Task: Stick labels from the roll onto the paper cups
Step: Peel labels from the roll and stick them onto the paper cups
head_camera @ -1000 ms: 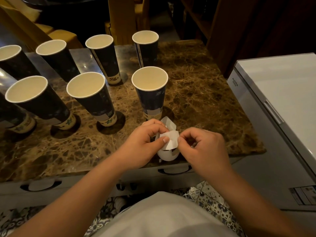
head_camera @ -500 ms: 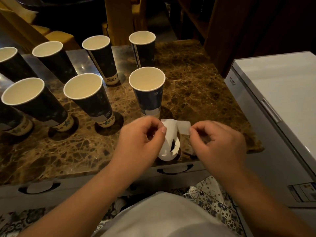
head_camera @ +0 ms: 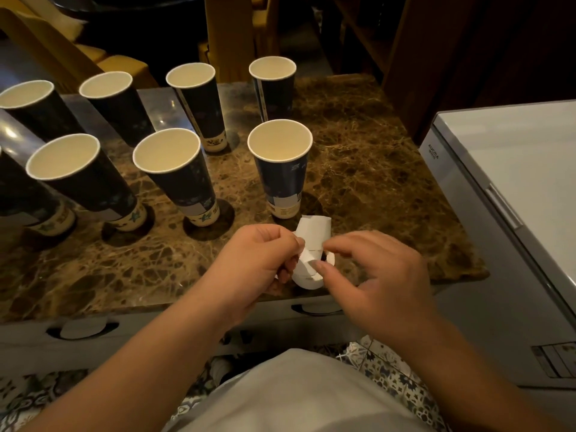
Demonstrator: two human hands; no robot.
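Both hands — apparently — on roll

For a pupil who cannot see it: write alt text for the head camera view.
Two bare hands hold a white label roll over a marble table's near edge; the left hand grips it, the right hand pinches at a label. Dark paper cups stand upright beyond, the nearest cup just behind the roll.

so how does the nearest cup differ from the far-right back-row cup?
The nearest cup stands just beyond the label roll and shows a pale rectangular patch low on its side; the back-row cup stands farther off and shows only a pale vertical seam strip. The nearest looks bigger in view. Both are dark, upright and empty.
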